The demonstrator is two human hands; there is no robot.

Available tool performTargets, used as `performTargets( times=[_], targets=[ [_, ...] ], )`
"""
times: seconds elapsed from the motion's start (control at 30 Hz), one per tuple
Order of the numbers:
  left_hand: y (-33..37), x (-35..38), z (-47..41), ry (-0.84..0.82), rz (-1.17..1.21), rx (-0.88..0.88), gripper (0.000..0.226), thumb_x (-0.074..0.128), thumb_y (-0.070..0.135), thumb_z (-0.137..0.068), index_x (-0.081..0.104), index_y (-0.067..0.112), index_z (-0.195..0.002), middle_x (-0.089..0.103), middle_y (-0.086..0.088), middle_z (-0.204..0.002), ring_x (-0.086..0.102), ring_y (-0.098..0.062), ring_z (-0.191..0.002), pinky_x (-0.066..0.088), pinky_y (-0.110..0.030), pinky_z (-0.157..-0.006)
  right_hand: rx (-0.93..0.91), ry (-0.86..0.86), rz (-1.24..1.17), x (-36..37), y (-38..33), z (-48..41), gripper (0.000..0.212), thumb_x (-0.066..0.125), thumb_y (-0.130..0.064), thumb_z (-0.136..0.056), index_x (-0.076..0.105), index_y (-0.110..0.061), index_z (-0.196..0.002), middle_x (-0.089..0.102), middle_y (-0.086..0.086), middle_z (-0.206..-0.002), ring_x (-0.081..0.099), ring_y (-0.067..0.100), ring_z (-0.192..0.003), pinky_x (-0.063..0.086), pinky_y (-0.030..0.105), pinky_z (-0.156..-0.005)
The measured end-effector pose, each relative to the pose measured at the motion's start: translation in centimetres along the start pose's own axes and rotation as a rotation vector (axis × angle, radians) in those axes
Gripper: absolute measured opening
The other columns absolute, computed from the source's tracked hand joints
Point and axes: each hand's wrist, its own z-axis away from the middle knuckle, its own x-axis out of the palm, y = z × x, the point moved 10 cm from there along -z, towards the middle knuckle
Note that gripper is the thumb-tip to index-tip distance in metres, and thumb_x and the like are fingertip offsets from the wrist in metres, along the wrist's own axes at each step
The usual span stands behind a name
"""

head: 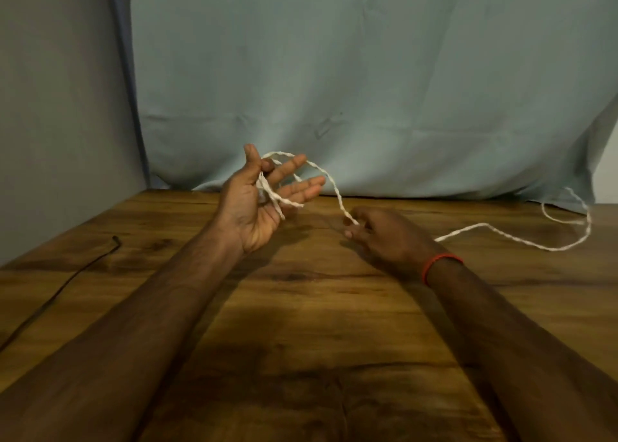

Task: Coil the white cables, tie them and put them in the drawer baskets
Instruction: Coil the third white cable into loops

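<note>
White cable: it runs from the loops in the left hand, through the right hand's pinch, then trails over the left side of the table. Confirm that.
Wrong on one point. In the head view the white cable runs from the left hand through the right hand's pinch, but its slack trails over the right side of the table, not the left.

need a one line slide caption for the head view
Left hand holds loops of a white cable while the right hand pinches it over a wooden table
</note>
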Motion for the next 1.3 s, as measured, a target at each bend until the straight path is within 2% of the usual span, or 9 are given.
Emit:
performTargets(
  times=[0.1, 0.2, 0.37, 0.5, 0.6, 0.77, 0.87, 1.1, 1.3],
  targets=[
    [1.7, -1.5, -0.7, 0.120, 0.129, 0.123, 0.045, 0.043, 0.039, -0.104, 0.048, 0.005, -0.133, 0.050, -0.012, -0.139, 0.073, -0.048, -0.089, 0.063, -0.045, -0.074, -0.103, -0.124, 0.074, 1.4, -2.1, 0.5, 0.019, 0.063, -0.041, -0.094, 0.066, -0.032, -0.111, 0.070, -0.008, -0.096, 0.066, 0.020, -0.091, 0.052, 0.036, -0.080],
    [2.4, -0.9, -0.2, 0.122, -0.003, 0.213, 0.020, 0.039, 0.030, -0.108, 0.041, 0.012, -0.117, 0.056, -0.004, -0.092, 0.076, -0.039, -0.083, 0.062, -0.029, -0.060, -0.226, -0.231, 0.096, 2.5, -5.2, 0.9, 0.024, 0.061, -0.035, -0.098, 0.069, -0.033, -0.120, 0.072, -0.011, -0.119, 0.064, 0.013, -0.102, 0.047, 0.029, -0.084],
    [2.1, -0.8, -0.1, 0.158, -0.410, 0.288, 0.030, 0.041, 0.015, -0.108, 0.036, 0.013, -0.138, 0.045, -0.003, -0.120, 0.066, -0.037, -0.110, 0.060, -0.046, -0.084, -0.364, -0.361, 0.029, 3.4, -9.7, 2.1, 0.026, 0.060, -0.029, -0.100, 0.071, -0.034, -0.123, 0.076, -0.012, -0.104, 0.064, 0.003, -0.084, 0.047, 0.025, -0.076],
    [0.5, 0.9, 0.4, -0.038, -0.965, 0.334, 0.024, 0.041, 0.011, -0.108, 0.038, 0.009, -0.132, 0.053, -0.006, -0.125, 0.071, -0.011, -0.070, 0.053, -0.022, -0.053, -0.417, -0.164, -0.063, 0.2, -10.8, 1.8, 0.019, 0.062, -0.028, -0.099, 0.076, -0.028, -0.112, 0.075, -0.004, -0.114, 0.066, 0.001, -0.098, 0.053, 0.032, -0.084],
    [-0.8, 2.4, 1.2, -0.229, -1.103, 0.311, 0.013, 0.042, 0.020, -0.108, 0.040, 0.007, -0.108, 0.063, -0.017, -0.098, 0.070, -0.021, -0.063, 0.046, -0.025, -0.043, -0.467, 0.077, -0.062, -3.0, -10.8, 1.9, 0.022, 0.059, -0.036, -0.097, 0.077, -0.029, -0.106, 0.075, -0.009, -0.094, 0.065, 0.005, -0.081, 0.054, 0.038, -0.073],
    [-0.3, 4.1, 2.2, -0.308, -1.349, 0.415, 0.036, 0.038, 0.030, -0.109, 0.050, -0.002, -0.102, 0.054, 0.009, -0.067, 0.047, 0.000, -0.052, 0.037, -0.014, -0.051, -0.457, 0.423, 0.011, -7.7, -9.5, 2.7, 0.039, 0.064, -0.062, -0.081, 0.074, -0.025, -0.083, 0.067, -0.008, -0.073, 0.060, 0.010, -0.067, 0.052, 0.040, -0.059],
    [-0.6, 4.1, 2.3, -0.360, -1.305, 0.359, 0.036, 0.038, 0.027, -0.110, 0.049, 0.005, -0.082, 0.045, 0.017, -0.059, 0.039, 0.001, -0.051, 0.031, -0.013, -0.052, -0.425, 0.534, 0.011, -9.9, -8.1, 2.9, 0.038, 0.064, -0.063, -0.081, 0.076, -0.027, -0.084, 0.067, -0.006, -0.074, 0.060, 0.010, -0.069, 0.051, 0.040, -0.060],
    [-4.0, 2.9, 2.4, -0.437, -0.610, -0.246, 0.041, 0.053, 0.043, -0.093, 0.036, 0.015, -0.068, 0.026, 0.007, -0.043, 0.021, -0.005, -0.033, 0.013, -0.021, -0.039, -0.348, 0.616, -0.287, -11.8, -4.0, 3.0, 0.013, 0.078, -0.032, -0.083, 0.078, -0.031, -0.096, 0.068, -0.008, -0.068, 0.061, 0.009, -0.064, 0.045, 0.023, -0.061],
    [-2.9, 4.0, 2.1, -0.498, -0.174, -0.264, 0.033, 0.047, 0.035, -0.096, 0.046, 0.021, -0.065, 0.036, 0.010, -0.041, 0.034, -0.004, -0.032, 0.022, -0.021, -0.038, -0.253, 0.518, -0.221, -8.7, -2.3, 1.6, 0.018, 0.068, -0.031, -0.094, 0.080, -0.023, -0.105, 0.074, -0.008, -0.080, 0.067, 0.009, -0.071, 0.054, 0.036, -0.069]
  ],
)
